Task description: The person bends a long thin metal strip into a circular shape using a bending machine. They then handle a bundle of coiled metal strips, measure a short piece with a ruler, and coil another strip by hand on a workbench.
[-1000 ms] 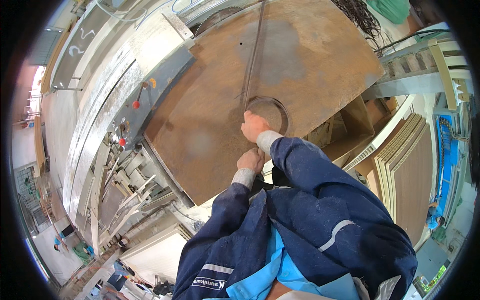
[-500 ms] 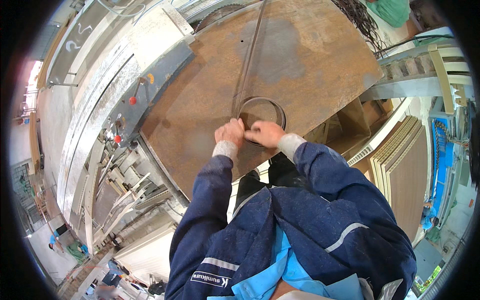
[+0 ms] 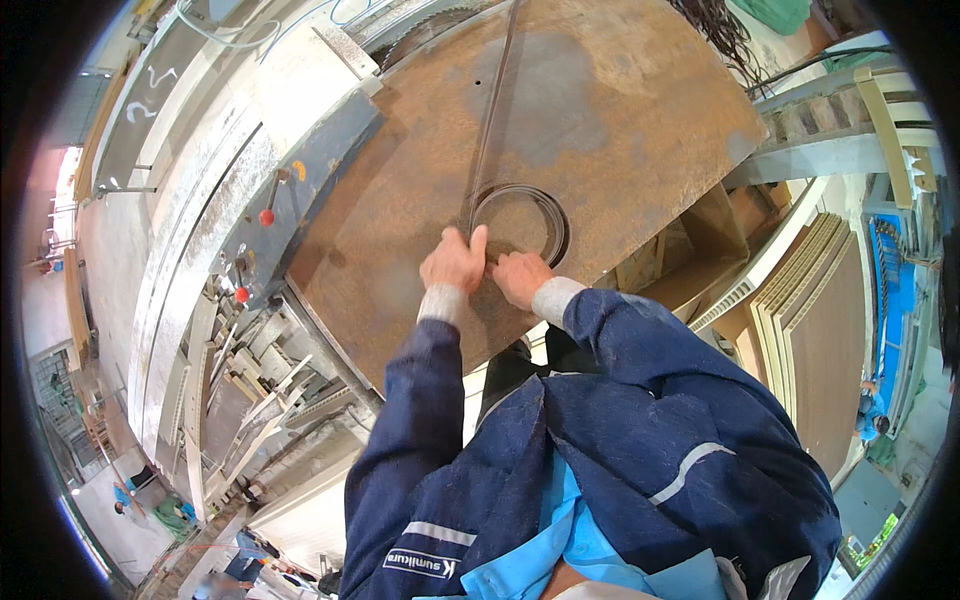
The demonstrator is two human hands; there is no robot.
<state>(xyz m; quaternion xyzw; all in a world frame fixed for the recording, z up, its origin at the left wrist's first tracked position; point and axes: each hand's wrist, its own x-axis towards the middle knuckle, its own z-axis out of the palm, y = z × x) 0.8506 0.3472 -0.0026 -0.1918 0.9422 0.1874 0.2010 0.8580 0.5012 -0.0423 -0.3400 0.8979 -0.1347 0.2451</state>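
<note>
A thin, dark, flexible strip [image 3: 497,95] runs from the far edge of the rusty metal table down toward my hands. Its near part is wound into a round coil [image 3: 562,222] of several turns lying on the tabletop. My left hand [image 3: 453,264] is closed at the left side of the coil, where the long strip meets it, with the thumb raised. Beside it, my right hand [image 3: 522,279] has its fingers curled over the coil's near rim. Both hands hide the strip beneath them, and their fingertips are close together.
The rusty table [image 3: 400,200] has a grey machine panel with red-knobbed levers [image 3: 266,217] on its left. Offcuts [image 3: 245,385] are piled below that. Stacked boards [image 3: 815,330] stand at the right. A dark strip bundle [image 3: 718,40] lies at the far right.
My left hand has shifted slightly left and its thumb has come up. My right hand has drawn a little toward me with its fingers more curled. The coil stays in about the same place.
</note>
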